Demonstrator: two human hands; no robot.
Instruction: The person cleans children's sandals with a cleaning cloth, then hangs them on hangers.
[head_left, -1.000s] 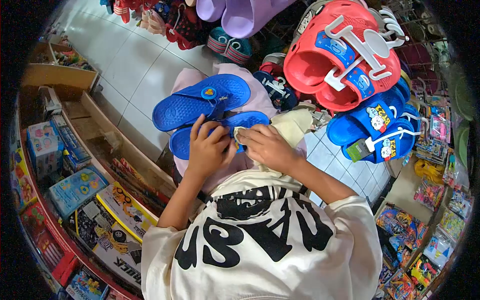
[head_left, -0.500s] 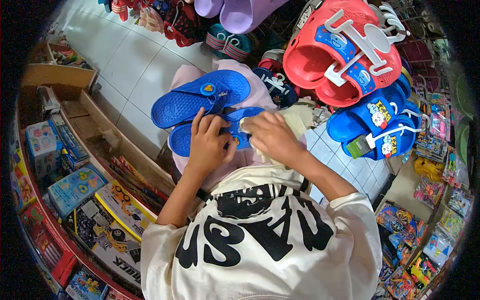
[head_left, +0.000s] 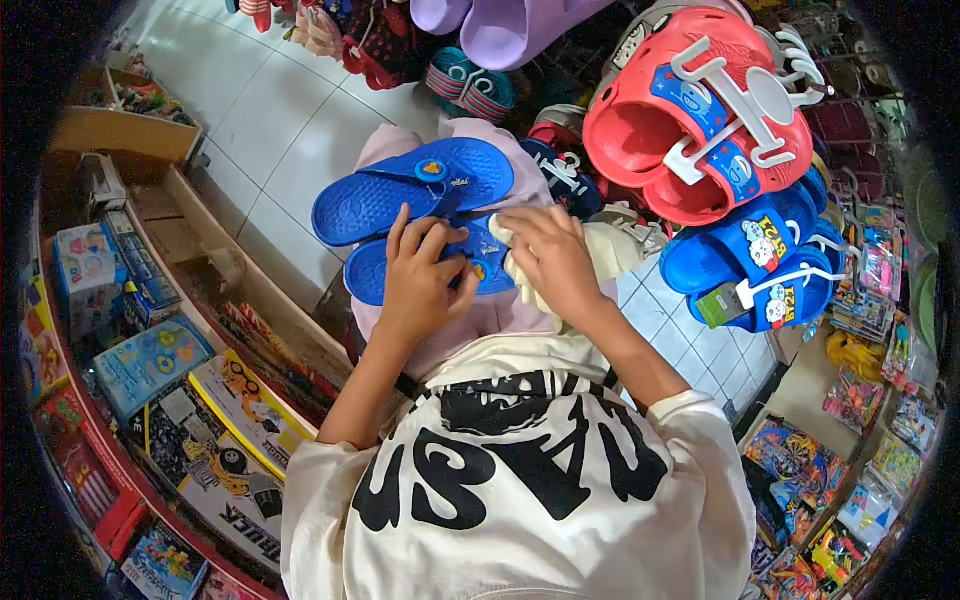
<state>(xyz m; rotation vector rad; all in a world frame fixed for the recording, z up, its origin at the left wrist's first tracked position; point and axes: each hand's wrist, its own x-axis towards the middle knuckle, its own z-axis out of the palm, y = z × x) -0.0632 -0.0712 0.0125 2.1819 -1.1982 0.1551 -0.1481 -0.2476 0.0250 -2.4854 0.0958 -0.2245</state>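
A pair of blue sandals lies on my lap over pale pink trousers [head_left: 490,325]. The upper sandal [head_left: 345,210] has a round button with a yellow and red motif on its strap. Nearer to me, the lower sandal [head_left: 368,276] is gripped at its strap by my left hand [head_left: 425,275], fingers curled round it. In my right hand [head_left: 552,255] is a cream cloth [head_left: 608,250], pressed against the end of the lower sandal's footbed. Part of the cloth hangs off to the right, and my fingers hide some of that sandal.
Red clogs [head_left: 640,130] on a white hanger and blue slides [head_left: 700,265] hang close on my right. Purple clogs [head_left: 510,30] hang ahead. Boxed toys [head_left: 150,365] fill the shelf at left, with packaged toys [head_left: 800,450] at lower right. White floor tiles [head_left: 290,120] show beyond.
The view has shifted slightly, so the sandals and racks appear a little farther right. My right hand's fingers look straighter on the cloth. My left hand keeps its grip on the lower sandal.
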